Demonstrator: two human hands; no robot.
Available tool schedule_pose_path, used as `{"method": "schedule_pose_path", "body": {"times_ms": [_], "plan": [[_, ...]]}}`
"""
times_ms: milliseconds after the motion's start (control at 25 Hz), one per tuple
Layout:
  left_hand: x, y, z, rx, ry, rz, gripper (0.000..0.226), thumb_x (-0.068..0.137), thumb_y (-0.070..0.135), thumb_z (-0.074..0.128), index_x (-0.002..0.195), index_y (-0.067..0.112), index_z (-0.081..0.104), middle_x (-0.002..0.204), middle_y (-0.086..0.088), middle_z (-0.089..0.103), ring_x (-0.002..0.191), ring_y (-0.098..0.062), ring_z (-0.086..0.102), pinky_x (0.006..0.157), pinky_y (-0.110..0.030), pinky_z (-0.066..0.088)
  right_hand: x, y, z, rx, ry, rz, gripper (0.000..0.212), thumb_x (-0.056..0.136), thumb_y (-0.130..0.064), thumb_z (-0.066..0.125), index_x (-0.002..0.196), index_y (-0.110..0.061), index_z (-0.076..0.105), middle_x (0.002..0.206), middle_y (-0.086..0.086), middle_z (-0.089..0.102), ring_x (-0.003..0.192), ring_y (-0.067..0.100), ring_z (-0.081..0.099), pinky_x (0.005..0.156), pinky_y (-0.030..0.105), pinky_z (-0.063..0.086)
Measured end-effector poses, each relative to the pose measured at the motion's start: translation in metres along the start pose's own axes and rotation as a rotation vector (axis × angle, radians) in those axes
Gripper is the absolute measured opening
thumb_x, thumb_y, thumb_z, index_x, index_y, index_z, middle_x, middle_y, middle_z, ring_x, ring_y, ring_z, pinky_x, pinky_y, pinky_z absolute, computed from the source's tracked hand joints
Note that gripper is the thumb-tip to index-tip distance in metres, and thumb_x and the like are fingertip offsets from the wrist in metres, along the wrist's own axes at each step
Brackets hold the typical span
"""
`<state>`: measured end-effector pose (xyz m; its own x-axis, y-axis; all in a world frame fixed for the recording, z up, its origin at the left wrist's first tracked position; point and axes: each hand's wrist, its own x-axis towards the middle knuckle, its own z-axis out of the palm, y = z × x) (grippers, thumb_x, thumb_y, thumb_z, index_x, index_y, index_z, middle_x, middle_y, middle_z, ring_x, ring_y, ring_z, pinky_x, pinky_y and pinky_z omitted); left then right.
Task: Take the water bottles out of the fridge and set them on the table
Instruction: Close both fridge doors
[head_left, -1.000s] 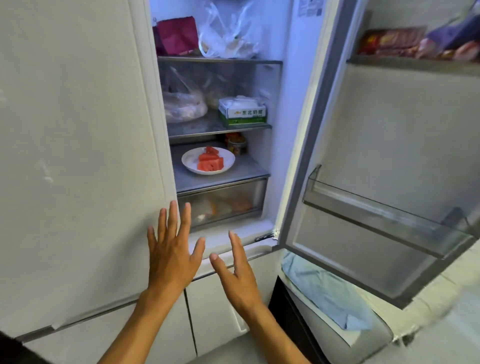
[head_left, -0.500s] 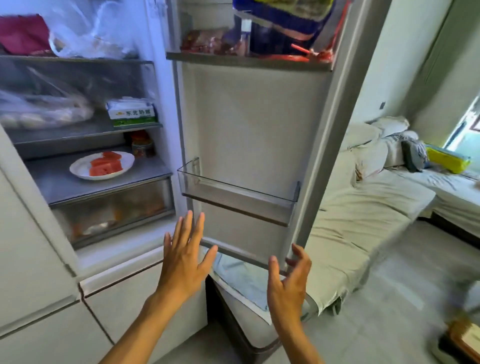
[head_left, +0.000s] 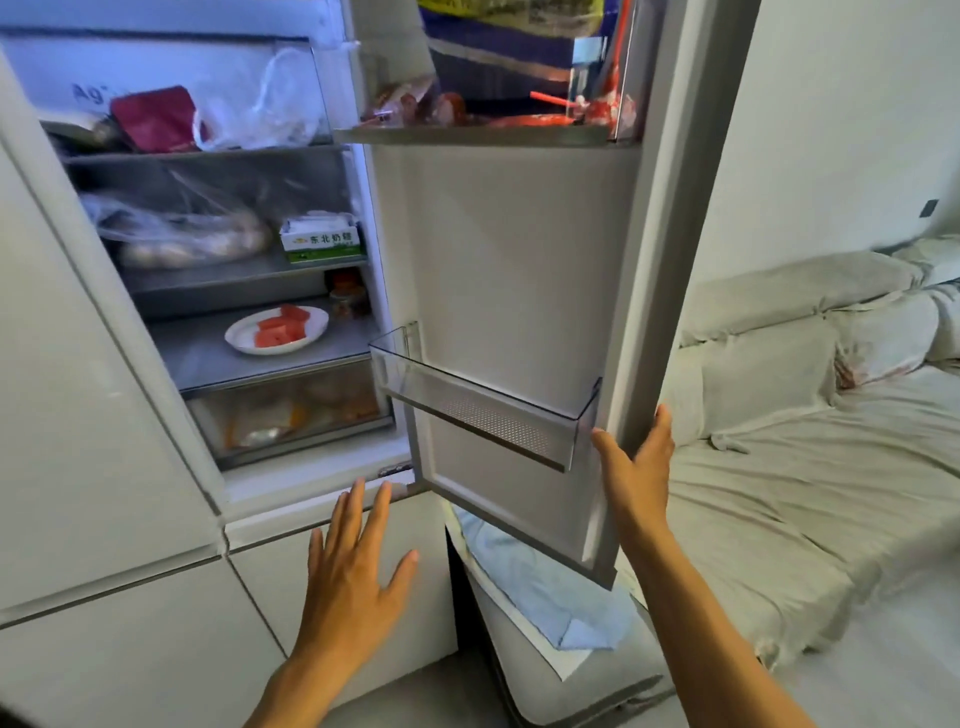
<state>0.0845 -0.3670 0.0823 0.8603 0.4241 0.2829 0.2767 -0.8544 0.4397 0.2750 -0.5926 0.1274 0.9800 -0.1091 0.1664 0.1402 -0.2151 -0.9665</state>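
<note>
The fridge stands with its right door (head_left: 519, 260) swung open. I see no water bottle on the shelves or in the door. The clear lower door bin (head_left: 483, 415) holds nothing. My right hand (head_left: 636, 478) grips the door's outer edge just right of that bin, thumb on the inner face and fingers round the edge. My left hand (head_left: 353, 587) hovers open with fingers spread in front of the white lower drawer front (head_left: 311, 561), below the fridge opening.
Inside are a plate (head_left: 236, 340) of watermelon slices, a green-and-white carton (head_left: 319, 241), plastic bags and a crisper drawer (head_left: 291, 410). The upper door shelf (head_left: 483, 136) holds packets. A blue cloth (head_left: 545, 592) lies on a bin below the door. A covered sofa (head_left: 805, 467) is at right.
My view has swung right, toward the open door. My right hand rose and took hold of the door's edge. My left hand stays open, low by the drawer front.
</note>
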Motion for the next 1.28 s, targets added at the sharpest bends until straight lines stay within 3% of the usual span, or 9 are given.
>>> {"method": "schedule_pose_path", "body": {"times_ms": [200, 320, 400, 560, 720, 840, 1040, 1160, 1280], "plan": [[0.0, 0.014, -0.001, -0.014, 0.074, 0.022, 0.073, 0.09, 0.048, 0.046, 0.151, 0.035, 0.009, 0.161, 0.004, 0.0, 0.148, -0.017, 0.0, 0.118, -0.042, 0.005, -0.048, -0.001, 0.005, -0.002, 0.012, -0.024, 0.08, 0.088, -0.027, 0.067, 0.152, -0.027, 0.018, 0.157, -0.001, 0.028, 0.142, 0.021, 0.031, 0.115, 0.045, 0.03], [0.003, 0.01, -0.013, -0.025, 0.11, 0.012, 0.073, 0.086, 0.047, 0.047, 0.151, 0.028, 0.019, 0.161, -0.002, 0.013, 0.148, -0.023, 0.011, 0.118, -0.049, 0.019, -0.078, -0.002, -0.008, -0.059, 0.055, -0.142, 0.042, 0.089, -0.026, 0.066, 0.126, -0.028, 0.047, 0.126, -0.003, 0.049, 0.12, 0.02, 0.05, 0.099, 0.04, 0.045], [0.002, -0.004, -0.023, -0.048, 0.128, 0.013, 0.072, 0.087, 0.043, 0.052, 0.15, 0.026, 0.022, 0.16, -0.005, 0.017, 0.147, -0.025, 0.014, 0.116, -0.052, 0.024, -0.086, -0.015, -0.015, -0.089, 0.095, -0.206, 0.024, 0.091, -0.03, 0.064, 0.111, -0.027, 0.052, 0.114, -0.006, 0.052, 0.11, 0.02, 0.055, 0.089, 0.036, 0.046], [-0.011, -0.038, -0.049, -0.098, 0.202, 0.018, 0.072, 0.085, 0.043, 0.05, 0.149, 0.023, 0.028, 0.158, -0.006, 0.024, 0.145, -0.026, 0.021, 0.114, -0.051, 0.027, -0.126, -0.047, 0.02, 0.02, -0.058, -0.197, 0.055, 0.091, -0.062, 0.047, 0.128, -0.021, 0.044, 0.119, -0.01, 0.049, 0.109, 0.01, 0.05, 0.093, 0.034, 0.042], [-0.032, -0.095, -0.079, -0.114, 0.241, 0.015, 0.072, 0.084, 0.05, 0.042, 0.149, 0.023, 0.028, 0.157, -0.007, 0.028, 0.143, -0.026, 0.026, 0.115, -0.044, 0.027, -0.187, -0.057, 0.08, 0.04, -0.09, -0.163, 0.056, 0.09, -0.06, 0.047, 0.136, -0.03, 0.039, 0.138, -0.006, 0.049, 0.124, 0.015, 0.05, 0.105, 0.044, 0.044], [-0.047, -0.145, -0.105, -0.122, 0.25, -0.013, 0.072, 0.083, 0.043, 0.051, 0.149, 0.024, 0.027, 0.157, -0.007, 0.026, 0.143, -0.027, 0.027, 0.114, -0.042, 0.025, -0.209, -0.075, 0.113, -0.054, -0.124, -0.23, 0.057, 0.079, -0.074, 0.053, 0.122, -0.038, 0.043, 0.12, -0.003, 0.06, 0.103, 0.021, 0.062, 0.086, 0.05, 0.056], [-0.077, -0.23, -0.15, -0.09, 0.285, -0.085, 0.071, 0.083, 0.038, 0.052, 0.149, 0.021, 0.03, 0.157, -0.007, 0.025, 0.144, -0.028, 0.025, 0.114, -0.044, 0.027, -0.24, -0.122, 0.193, -0.179, -0.169, -0.414, 0.071, 0.084, -0.042, 0.072, 0.141, -0.034, 0.031, 0.14, -0.011, 0.044, 0.115, 0.021, 0.056, 0.091, 0.044, 0.053], [-0.09, -0.258, -0.16, -0.1, 0.258, -0.105, 0.072, 0.085, 0.039, 0.053, 0.149, 0.029, 0.021, 0.159, -0.003, 0.02, 0.145, -0.025, 0.02, 0.115, -0.039, 0.022, -0.246, -0.138, 0.24, -0.294, -0.22, -0.47, 0.078, 0.087, -0.045, 0.067, 0.148, -0.027, 0.024, 0.155, -0.002, 0.033, 0.133, 0.026, 0.045, 0.103, 0.046, 0.045], [-0.086, -0.28, -0.164, -0.09, 0.245, -0.104, 0.077, 0.086, 0.044, 0.048, 0.146, 0.043, 0.0, 0.158, 0.006, 0.006, 0.147, -0.019, 0.012, 0.115, -0.036, 0.016, -0.245, -0.152, 0.29, -0.404, -0.253, -0.506, 0.081, 0.087, -0.047, 0.065, 0.15, -0.026, 0.018, 0.158, 0.003, 0.027, 0.136, 0.03, 0.042, 0.102, 0.047, 0.044]]}}
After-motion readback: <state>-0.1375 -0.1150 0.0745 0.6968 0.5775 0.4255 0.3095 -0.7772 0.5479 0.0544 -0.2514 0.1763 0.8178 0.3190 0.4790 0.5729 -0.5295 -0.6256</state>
